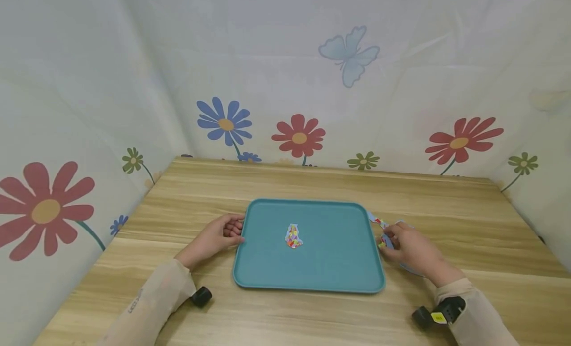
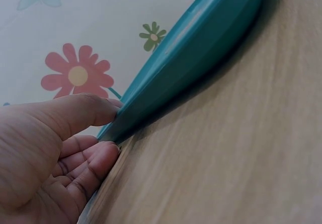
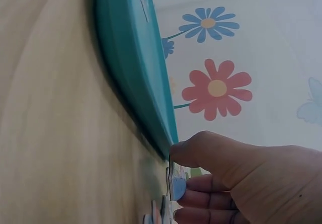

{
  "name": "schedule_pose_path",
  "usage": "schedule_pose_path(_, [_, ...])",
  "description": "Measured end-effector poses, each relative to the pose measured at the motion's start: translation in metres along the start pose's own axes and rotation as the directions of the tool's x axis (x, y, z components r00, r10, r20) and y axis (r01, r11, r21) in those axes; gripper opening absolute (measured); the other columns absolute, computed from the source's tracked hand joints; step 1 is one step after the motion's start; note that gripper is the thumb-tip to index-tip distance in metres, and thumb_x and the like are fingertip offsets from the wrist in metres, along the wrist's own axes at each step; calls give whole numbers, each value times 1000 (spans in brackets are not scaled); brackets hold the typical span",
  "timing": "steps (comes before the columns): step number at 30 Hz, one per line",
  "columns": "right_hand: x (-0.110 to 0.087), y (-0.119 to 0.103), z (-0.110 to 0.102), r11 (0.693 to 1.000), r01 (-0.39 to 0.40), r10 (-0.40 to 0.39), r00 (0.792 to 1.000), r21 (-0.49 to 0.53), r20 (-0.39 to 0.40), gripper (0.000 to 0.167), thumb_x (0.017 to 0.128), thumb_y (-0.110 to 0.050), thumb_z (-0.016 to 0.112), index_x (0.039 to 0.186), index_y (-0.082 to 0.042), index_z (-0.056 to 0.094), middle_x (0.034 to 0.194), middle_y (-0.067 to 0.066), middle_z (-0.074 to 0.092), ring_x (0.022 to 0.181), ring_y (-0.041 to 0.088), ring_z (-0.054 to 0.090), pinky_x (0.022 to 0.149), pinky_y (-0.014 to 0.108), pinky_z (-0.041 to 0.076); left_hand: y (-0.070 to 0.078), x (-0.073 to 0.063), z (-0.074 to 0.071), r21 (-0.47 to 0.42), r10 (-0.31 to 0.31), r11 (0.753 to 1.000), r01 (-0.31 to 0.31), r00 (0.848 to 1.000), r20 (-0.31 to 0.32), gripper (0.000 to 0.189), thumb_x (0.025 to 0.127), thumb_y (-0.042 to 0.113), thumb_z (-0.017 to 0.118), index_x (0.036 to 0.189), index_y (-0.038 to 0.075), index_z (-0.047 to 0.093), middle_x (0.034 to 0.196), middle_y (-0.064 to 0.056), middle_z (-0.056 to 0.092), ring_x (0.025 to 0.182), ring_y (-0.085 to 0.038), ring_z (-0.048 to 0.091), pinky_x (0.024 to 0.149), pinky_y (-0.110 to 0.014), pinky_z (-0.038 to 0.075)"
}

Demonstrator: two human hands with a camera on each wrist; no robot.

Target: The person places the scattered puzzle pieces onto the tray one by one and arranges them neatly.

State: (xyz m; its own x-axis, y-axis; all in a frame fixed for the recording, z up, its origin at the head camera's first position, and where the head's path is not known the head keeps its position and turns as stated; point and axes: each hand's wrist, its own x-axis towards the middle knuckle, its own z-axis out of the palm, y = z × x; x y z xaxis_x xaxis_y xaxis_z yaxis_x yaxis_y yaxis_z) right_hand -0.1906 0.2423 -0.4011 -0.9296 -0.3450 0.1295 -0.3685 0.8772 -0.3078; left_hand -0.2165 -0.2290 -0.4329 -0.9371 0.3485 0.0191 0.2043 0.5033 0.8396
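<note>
A teal tray lies flat on the wooden table with one colourful jigsaw puzzle piece near its middle. At the tray's left edge my left hand holds the rim; the left wrist view shows the thumb against the rim and curled fingers below it. Just beyond the right edge, my right hand pinches a puzzle piece between thumb and fingers. More pieces, such as a blue-edged one, lie on the table around that hand, which partly hides them.
The wooden table extends around the tray on all sides. Behind it hangs a pale curtain printed with flowers and a butterfly. A black wrist device sits at the left sleeve, another at the right.
</note>
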Motion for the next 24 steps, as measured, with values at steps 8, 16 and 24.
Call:
schedule_pose_path(8, [3, -5, -9, 999, 35, -35, 999, -12, -24, 32, 79, -17, 74, 102, 2, 63, 86, 5, 58, 69, 11, 52, 57, 23, 43, 2, 0, 1, -3, 8, 1000, -8, 1000, 9, 61, 85, 9, 73, 137, -7, 44, 114, -17, 58, 97, -21, 58, 80, -18, 52])
schedule_pose_path(16, [9, -11, -17, 998, 53, -53, 998, -15, -19, 32, 80, -18, 74, 103, 1, 64, 92, 8, 60, 71, 14, 56, 58, 24, 46, 2, 0, 0, -21, -1, 1000, 1, 1000, 7, 61, 85, 8, 73, 137, -7, 45, 115, -17, 58, 98, -21, 57, 80, -17, 51])
schedule_pose_path(24, [14, -26, -28, 998, 51, -51, 999, -47, -5, 36, 81, -22, 73, 108, 0, 64, 93, 7, 60, 75, 14, 58, 59, 26, 48, 4, -2, -1, -5, -9, 1000, 9, 1000, 4, 61, 85, 9, 73, 137, -6, 45, 115, -17, 58, 98, -21, 58, 80, -18, 52])
